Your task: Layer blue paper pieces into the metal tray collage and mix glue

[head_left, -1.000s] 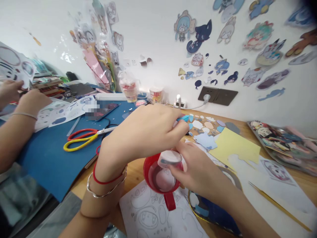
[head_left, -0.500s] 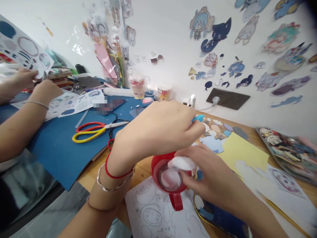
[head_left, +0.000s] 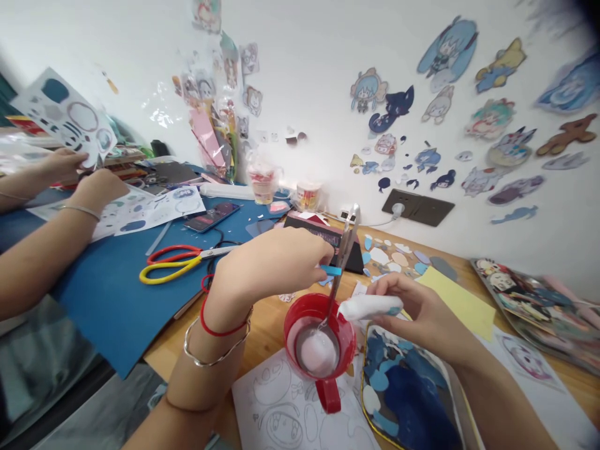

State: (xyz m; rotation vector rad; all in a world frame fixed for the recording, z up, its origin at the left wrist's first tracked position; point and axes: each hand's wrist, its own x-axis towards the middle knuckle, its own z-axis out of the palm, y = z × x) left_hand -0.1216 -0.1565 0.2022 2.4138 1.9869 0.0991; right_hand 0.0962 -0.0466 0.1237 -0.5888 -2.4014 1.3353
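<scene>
L hand (head_left: 276, 269) pinched tight on tweezers (head_left: 344, 250) plus blue paper scrap (head_left: 330, 270); tips down in red cup (head_left: 300, 312) at desk edge. R hand (head_left: 422, 312) wrapped round white glue bottle (head_left: 365, 306) at the rim. Scrap looks light, limp, prob. tacky: take by edge. Scissors (head_left: 178, 262) nearby; another person's hand (head_left: 100, 187) far left.

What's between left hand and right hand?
Head view: tweezers, held by the left hand, slanting down into the red cup; the white bottle in the right hand points toward them.
</scene>
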